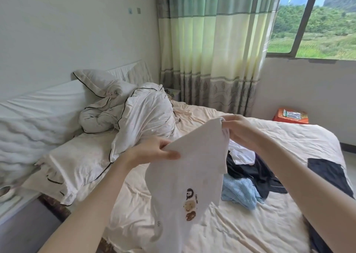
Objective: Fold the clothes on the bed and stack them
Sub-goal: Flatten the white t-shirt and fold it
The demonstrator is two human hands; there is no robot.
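Left hand (154, 152) and right hand (237, 129) pinch the white shirt's (185, 185) upper edge. It hangs lengthwise downward above the bed (240, 225). Unfolded clothes (250, 175) lie below the right hand.

Bare bed sheet (240, 224) open below clothes heap (252, 173); bunched duvet (138, 116) blocks far-left of heap; dark garment (327, 173) right.
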